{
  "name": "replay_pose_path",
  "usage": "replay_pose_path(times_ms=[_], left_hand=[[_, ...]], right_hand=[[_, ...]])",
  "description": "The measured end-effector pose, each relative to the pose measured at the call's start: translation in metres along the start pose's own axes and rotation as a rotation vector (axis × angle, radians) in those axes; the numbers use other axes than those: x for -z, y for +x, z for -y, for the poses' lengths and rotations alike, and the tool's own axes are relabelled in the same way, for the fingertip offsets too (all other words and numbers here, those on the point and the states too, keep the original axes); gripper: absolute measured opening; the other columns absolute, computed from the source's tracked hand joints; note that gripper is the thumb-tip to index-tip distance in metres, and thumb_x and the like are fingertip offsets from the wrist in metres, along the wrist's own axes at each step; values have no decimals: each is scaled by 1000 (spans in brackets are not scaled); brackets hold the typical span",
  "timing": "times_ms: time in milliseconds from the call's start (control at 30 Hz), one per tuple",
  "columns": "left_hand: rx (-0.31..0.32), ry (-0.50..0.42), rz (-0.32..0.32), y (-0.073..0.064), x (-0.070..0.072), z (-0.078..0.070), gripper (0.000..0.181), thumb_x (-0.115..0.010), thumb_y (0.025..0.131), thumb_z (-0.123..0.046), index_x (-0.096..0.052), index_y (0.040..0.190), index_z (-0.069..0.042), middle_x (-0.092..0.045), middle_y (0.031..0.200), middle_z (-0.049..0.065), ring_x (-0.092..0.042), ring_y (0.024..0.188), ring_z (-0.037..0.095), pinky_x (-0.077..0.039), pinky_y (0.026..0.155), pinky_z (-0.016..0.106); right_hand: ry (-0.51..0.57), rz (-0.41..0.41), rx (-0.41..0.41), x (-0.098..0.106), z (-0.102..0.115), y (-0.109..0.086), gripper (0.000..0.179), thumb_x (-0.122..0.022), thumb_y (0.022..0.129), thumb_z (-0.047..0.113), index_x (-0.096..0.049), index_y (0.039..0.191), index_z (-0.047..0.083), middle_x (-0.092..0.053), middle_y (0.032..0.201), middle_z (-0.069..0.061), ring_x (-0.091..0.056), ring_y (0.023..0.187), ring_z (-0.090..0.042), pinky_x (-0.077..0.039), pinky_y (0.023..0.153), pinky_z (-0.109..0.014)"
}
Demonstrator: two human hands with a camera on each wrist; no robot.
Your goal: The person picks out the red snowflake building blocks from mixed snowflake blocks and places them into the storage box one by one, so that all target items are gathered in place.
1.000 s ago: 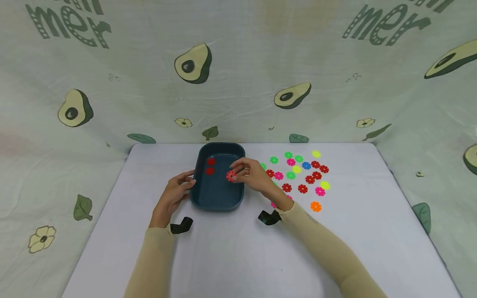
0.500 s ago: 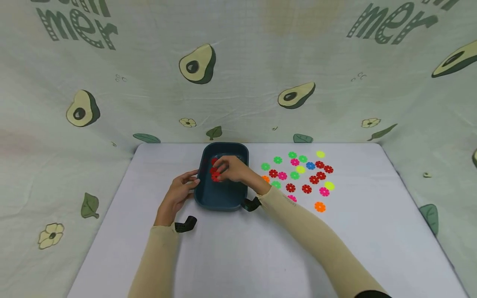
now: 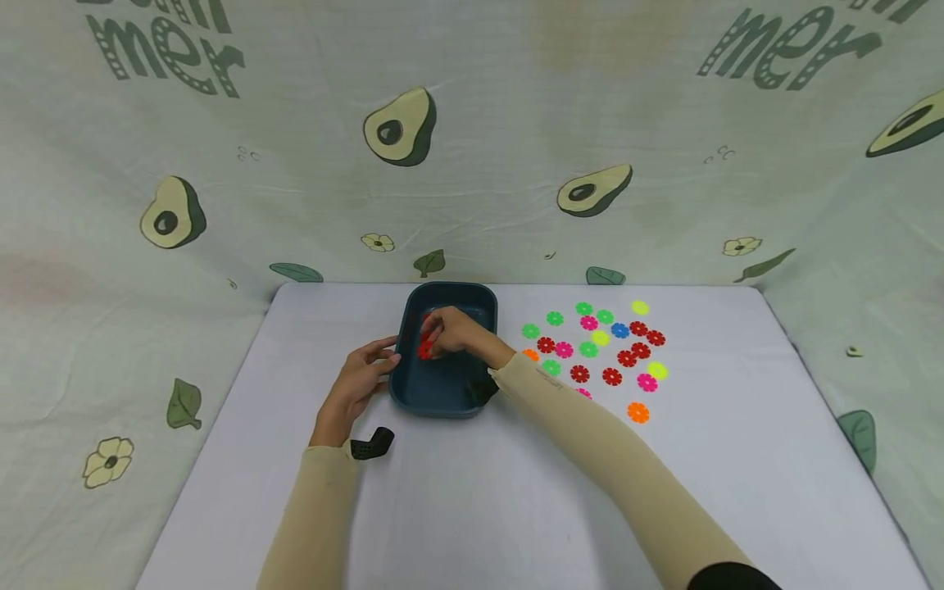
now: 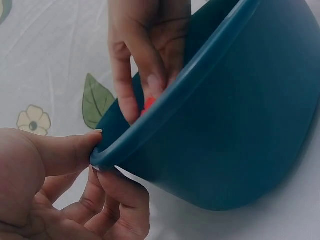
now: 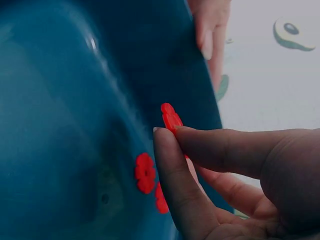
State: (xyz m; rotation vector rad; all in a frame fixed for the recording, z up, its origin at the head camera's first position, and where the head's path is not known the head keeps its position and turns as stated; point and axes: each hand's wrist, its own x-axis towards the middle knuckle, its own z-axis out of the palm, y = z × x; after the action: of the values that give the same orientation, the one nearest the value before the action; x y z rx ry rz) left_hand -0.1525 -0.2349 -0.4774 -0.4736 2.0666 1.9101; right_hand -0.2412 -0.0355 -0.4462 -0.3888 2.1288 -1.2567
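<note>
One red disc (image 5: 171, 118) clamped between right fingers (image 5: 225, 152), inside tray (image 3: 428, 392), height unclear; left fingers (image 4: 65, 152) pinch rim (image 4: 175, 91).

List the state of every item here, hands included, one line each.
Dark teal, rounded-rectangular, plastic-looking tray: upright, open-topped.
Thin red flower-shaped disc: pinched between thumb and finger, inside the tray.
Two other red flower-shaped discs: loose inside the tray.
Multicoloured flower-shaped discs: loose, spread over the white rectangular table.
Left hand: gripping the tray's rim.
Right hand: holding the pinched disc.
</note>
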Motion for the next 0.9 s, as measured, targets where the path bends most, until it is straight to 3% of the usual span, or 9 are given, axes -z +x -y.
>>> replay_pose_path(times_ms=[200,433,900], left_hand=[[-15,2,14,0,0,-1,50,-60,108,-9,-50,157,-7,-52,123,7,-56,100,12,-55,78,25],[-5,5,3,0,-1,-2,49,-60,109,-8,-51,157,-8,-52,123,7,-56,101,13,-55,78,24],[-2,13,-5,-2,-1,-1,49,-60,109,-9,-51,156,-8,-54,120,5,-56,99,12,-54,77,25]], right_hand=[[-105,-7,-17,-3,-6,7,30,-73,86,-17,-67,114,-7,-65,95,-13,-63,74,-16,-57,70,-24],[-93,-13,-52,-8,-9,13,30,-73,85,-19,-65,111,-6,-59,88,-9,-63,67,-15,-59,68,-26],[-201,-107,-67,-18,-13,22,30,-77,82,-15,-71,109,-1,-62,86,-7,-58,71,-15,-51,65,-22]])
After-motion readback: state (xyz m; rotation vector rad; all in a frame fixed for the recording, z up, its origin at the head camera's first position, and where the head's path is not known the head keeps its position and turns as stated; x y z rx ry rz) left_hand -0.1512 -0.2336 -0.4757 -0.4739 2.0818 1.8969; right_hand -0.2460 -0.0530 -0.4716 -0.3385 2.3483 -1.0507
